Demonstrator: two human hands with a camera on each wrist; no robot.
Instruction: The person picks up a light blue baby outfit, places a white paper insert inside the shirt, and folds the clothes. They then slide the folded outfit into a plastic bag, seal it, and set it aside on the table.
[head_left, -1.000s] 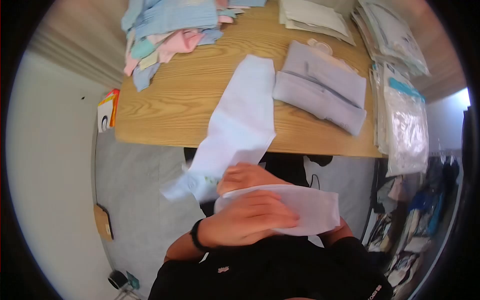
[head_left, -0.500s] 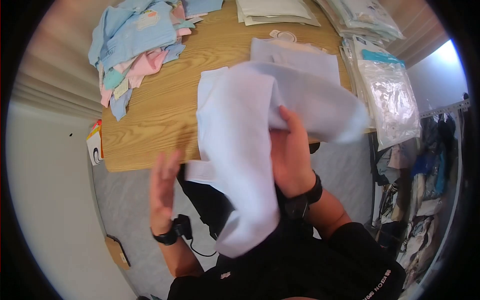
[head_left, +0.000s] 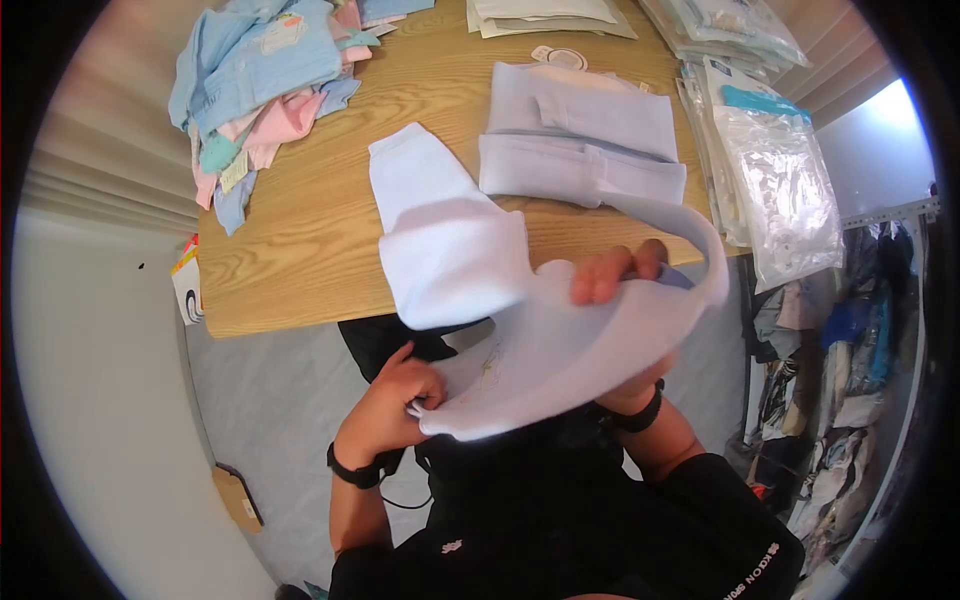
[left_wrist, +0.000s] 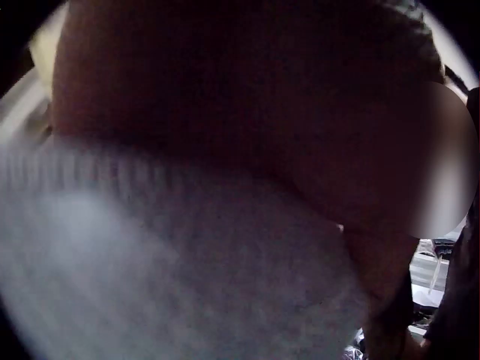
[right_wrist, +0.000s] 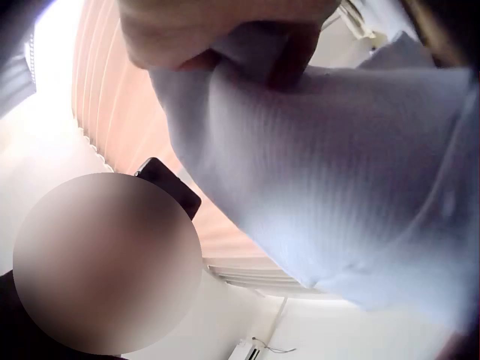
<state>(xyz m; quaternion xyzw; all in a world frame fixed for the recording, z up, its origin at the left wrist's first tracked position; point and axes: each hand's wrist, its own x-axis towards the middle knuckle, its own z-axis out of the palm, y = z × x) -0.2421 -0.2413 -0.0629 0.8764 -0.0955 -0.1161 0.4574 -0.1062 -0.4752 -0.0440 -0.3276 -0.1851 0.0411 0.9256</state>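
Between the two hands, a pale lilac-white garment (head_left: pixel 560 360) is held in front of the body, with one part lying over the table's front edge. The left hand (head_left: pixel 390 405) pinches its lower left edge with curled fingers. At the garment's right part, the right hand (head_left: pixel 615 275) has its fingers curled over the cloth; its palm is partly hidden. Dark and blurred, the left wrist view shows the left hand (left_wrist: pixel 225 90) above ribbed cloth (left_wrist: pixel 97 225). Fingers of the right hand (right_wrist: pixel 225 37) grip a fold of cloth (right_wrist: pixel 322 150) in the right wrist view.
A folded lilac garment (head_left: pixel 610 125) with a round tag lies on the wooden table (head_left: pixel 290 270). Blue and pink clothes (head_left: pixel 270 75) are piled at the back left. Flat packets (head_left: pixel 550 12) lie at the back, and clear plastic bags (head_left: pixel 785 180) along the right edge.
The left hand has moved right from beside the cloth and now pinches its edge. Across the front, the garment is spread lower between both hands, uncovering the folded lilac one behind.
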